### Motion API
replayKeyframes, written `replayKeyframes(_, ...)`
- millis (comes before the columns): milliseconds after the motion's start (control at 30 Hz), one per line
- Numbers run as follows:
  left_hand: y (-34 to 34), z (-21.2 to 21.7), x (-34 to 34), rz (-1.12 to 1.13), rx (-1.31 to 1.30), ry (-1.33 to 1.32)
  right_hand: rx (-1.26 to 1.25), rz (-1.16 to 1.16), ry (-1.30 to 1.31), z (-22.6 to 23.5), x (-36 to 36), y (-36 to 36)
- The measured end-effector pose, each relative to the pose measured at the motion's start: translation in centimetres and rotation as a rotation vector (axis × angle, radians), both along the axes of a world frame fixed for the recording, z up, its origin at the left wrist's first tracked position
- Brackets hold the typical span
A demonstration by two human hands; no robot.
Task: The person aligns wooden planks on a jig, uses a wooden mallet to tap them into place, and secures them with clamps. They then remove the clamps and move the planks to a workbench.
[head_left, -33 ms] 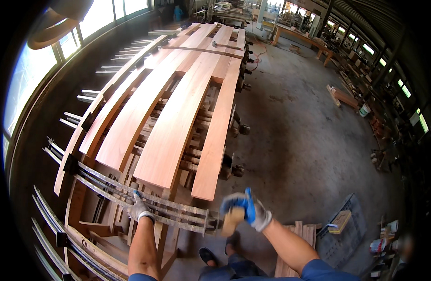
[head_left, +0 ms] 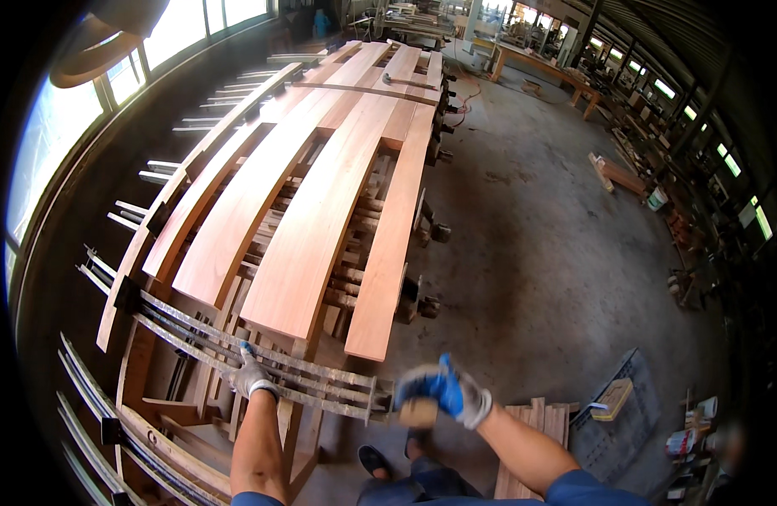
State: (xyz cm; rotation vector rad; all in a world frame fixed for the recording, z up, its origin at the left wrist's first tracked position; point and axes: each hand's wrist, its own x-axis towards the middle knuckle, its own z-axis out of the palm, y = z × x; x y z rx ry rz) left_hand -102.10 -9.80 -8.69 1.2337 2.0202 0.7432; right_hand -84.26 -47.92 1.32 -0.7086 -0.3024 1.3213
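My left hand (head_left: 252,376), in a grey and blue work glove, grips the metal bars of a long bar clamp (head_left: 321,372). This clamp lies across the near end of a wooden stand, just short of the planks. At the clamp's right end, my gloved right hand (head_left: 446,390) is closed around a tan wooden block (head_left: 418,412), blurred by motion. Whether the block is joined to the clamp's end I cannot tell. Beyond the clamp, a wide plank (head_left: 312,244) and a narrower plank (head_left: 388,253) lie lengthwise among several others, with gaps between them.
More clamp bars (head_left: 97,405) stick out at the lower left. A hammer (head_left: 405,82) rests on the far planks. Stacked boards (head_left: 536,422) stand by my right forearm, near a dark panel (head_left: 629,422) with a yellowish block (head_left: 613,399) on it. Windows line the left wall.
My right hand has turned slightly at the clamp's end, and the wooden block in it has swung to a flatter angle. The left hand has stayed in place.
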Motion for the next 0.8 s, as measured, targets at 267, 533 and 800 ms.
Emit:
replayKeyframes(267,0.9,-2.5,0.1,-0.018,0.091,0.086,-0.368,-0.018,0.938,-14.7,-12.3,-5.8)
replayKeyframes(533,1.6,-1.7,-0.7,-0.158,-0.134,0.077,-0.526,-0.555,0.364,-12.1,3.3,3.8)
replayKeyframes(800,-1.1,2.3,1.8,-0.039,-0.126,0.103,-0.103,0.243,0.474,-3.9,-8.0,-4.8)
